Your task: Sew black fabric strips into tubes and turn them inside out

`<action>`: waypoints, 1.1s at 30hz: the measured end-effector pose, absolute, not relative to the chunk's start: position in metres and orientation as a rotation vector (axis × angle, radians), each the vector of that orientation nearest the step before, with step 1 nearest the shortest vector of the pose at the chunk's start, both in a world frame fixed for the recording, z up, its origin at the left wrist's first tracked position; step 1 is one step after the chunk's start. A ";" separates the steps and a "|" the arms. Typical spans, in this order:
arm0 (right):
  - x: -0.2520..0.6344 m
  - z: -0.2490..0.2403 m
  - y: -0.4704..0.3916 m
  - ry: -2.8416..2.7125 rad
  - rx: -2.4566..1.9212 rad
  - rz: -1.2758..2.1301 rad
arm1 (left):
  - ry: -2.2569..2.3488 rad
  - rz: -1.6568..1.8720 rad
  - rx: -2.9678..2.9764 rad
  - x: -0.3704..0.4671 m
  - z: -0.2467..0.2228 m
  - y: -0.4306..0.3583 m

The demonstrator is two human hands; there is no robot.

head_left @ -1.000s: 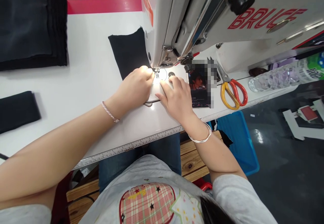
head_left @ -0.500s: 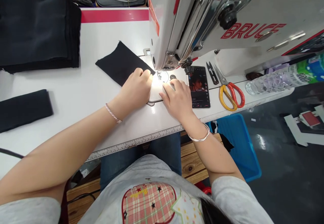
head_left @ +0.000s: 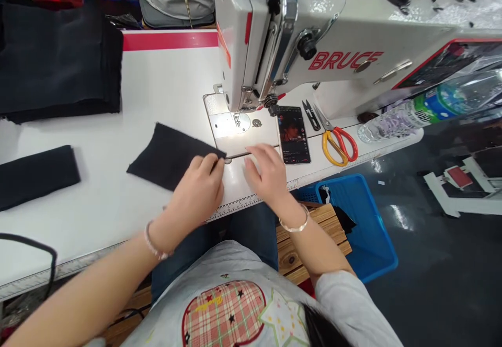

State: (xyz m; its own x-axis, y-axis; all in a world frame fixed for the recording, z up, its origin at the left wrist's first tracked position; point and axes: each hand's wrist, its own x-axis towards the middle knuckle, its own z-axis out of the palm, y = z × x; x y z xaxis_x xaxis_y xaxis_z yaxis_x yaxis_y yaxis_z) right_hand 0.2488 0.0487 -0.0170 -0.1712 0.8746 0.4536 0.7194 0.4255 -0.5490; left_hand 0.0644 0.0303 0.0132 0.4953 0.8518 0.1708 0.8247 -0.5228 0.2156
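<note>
A dark fabric piece (head_left: 162, 153) lies on the white sewing table, its right corner pinched in my left hand (head_left: 200, 182). That corner sits just at the front edge of the metal needle plate (head_left: 259, 137). My right hand (head_left: 267, 171) hovers at the plate's front right corner, thumb and fingers apart, with nothing visible in it. Behind both hands stands the white sewing machine (head_left: 245, 33), its needle area bare of fabric.
Right of the plate lie a phone (head_left: 294, 135), thread snips (head_left: 311, 115), scissors (head_left: 339, 145) and a plastic bottle (head_left: 392, 122). A dark fabric stack (head_left: 58, 59) and a folded dark piece (head_left: 37, 174) lie left. Below right is a blue bin (head_left: 372, 232).
My left hand has drawn the fabric piece away from the needle area, toward me and left. My right hand has come back off the plate toward the table's front edge. The view has shifted.
</note>
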 end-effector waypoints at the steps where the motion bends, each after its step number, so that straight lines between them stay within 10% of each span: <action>1: 0.249 -0.017 0.033 -1.895 -1.315 0.329 | 1.430 0.441 2.586 0.065 0.014 0.018; 7: 0.244 -0.022 -0.048 -1.631 -1.237 0.589 | 1.463 0.784 2.472 0.046 0.026 -0.008; 17: 0.258 -0.077 -0.082 -1.446 -1.468 1.010 | 2.046 0.411 2.131 -0.001 0.007 0.012; 33: 0.423 -0.121 -0.138 -1.264 -2.454 0.266 | 1.988 0.503 2.117 -0.008 0.009 0.011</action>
State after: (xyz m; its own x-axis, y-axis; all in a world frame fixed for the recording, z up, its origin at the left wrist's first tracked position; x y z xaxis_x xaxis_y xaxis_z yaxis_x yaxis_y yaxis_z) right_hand 0.4225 -0.1381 -0.1209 0.5808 0.8141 -0.0003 0.7449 -0.5316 -0.4031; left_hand -0.0079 0.0109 0.0094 0.0407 0.9928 0.1128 0.9269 -0.0797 0.3667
